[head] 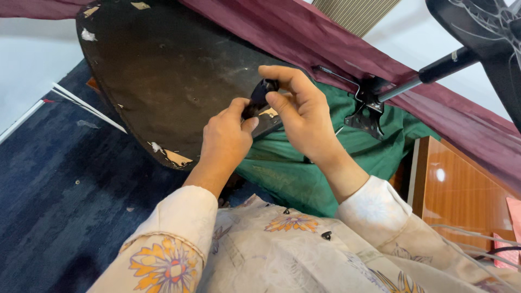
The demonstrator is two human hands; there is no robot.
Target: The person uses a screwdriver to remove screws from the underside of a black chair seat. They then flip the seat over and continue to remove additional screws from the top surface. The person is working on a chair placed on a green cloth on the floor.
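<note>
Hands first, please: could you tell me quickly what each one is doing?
Left hand: closed on the small black part.
Right hand: pinching the same part.

Black part (259, 96) half-hidden behind fingers; chair base (488, 32) cropped top right.

Dark blue carpet floor (59, 201) under the upturned black chair seat (163, 70), white strips (87, 106), scattered scraps.

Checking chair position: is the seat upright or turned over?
Turned over: the seat's dark underside faces the camera, both hands on a black part.
</note>
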